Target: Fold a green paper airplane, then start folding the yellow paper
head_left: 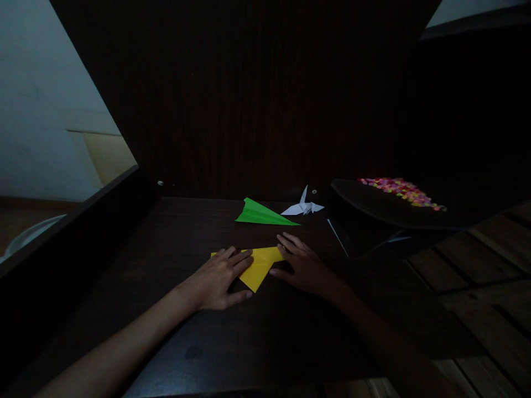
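A folded sheet of yellow paper (258,267) lies flat on the dark wooden surface, one corner pointing toward me. My left hand (222,275) rests on its left part, fingers stretched out over the paper and thumb apart, near the lower corner. On the right tip lie the fingers of my right hand (299,263), spread, with the thumb beside the paper's right edge. Both hands cover the sheet's ends. Just beyond it sits a green paper plane (265,214), its nose pointing right. A white origami crane (304,206) stands close behind that nose.
A dark upright panel (257,99) rises behind the surface, and a low side board (74,221) borders it on the left. To the right is a dark bag-like object (373,213) with a colourful beaded strip (400,190). A thin white stick (337,237) lies near it.
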Motion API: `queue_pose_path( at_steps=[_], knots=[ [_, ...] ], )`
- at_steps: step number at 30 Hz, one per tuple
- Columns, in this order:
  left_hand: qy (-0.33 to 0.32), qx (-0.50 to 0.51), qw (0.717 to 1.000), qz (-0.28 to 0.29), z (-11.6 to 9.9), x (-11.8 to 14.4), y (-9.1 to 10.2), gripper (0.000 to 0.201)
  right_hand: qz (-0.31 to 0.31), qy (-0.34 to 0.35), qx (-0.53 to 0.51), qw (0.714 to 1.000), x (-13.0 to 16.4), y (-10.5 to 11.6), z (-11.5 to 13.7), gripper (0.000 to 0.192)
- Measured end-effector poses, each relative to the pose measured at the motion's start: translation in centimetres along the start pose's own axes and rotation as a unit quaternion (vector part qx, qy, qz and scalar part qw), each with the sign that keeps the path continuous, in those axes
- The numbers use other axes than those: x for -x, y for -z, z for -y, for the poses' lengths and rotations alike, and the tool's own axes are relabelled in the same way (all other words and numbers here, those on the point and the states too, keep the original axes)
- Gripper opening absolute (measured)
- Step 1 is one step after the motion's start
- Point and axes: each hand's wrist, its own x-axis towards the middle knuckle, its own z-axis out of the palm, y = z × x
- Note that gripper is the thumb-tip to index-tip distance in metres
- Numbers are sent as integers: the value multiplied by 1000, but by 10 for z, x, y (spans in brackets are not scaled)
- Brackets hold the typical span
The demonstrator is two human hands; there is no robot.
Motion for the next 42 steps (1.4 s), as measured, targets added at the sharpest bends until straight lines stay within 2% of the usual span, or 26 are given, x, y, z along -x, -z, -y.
queue_pose_path(
  at_steps=[4, 7, 17, 25, 34, 42],
  knots=[
    [3, -3, 1000, -2, 0, -1, -1, 67, 8, -16, -7, 1000, 0, -3, -3, 72],
    [5, -7, 1000, -1, 1, -2, 0, 67, 2, -2, -20, 1000, 0, -5, -5, 73],
    [2, 41, 999, 30, 8, 2, 5, 75, -39, 121, -80, 989, -4, -12, -1, 55],
    [-37, 48, 998, -18, 9, 1, 2, 57, -109, 179, -111, 971, -4, -16, -2, 45],
    [-113, -75, 988, -70, 10, 0, -6, 41, -133, 210, -99, 964, -2, -18, 4, 47],
    [-159, -181, 966, -98, 4, 0, -17, 44, -126, 215, -85, 965, 1, -12, 10, 61]
  ],
)
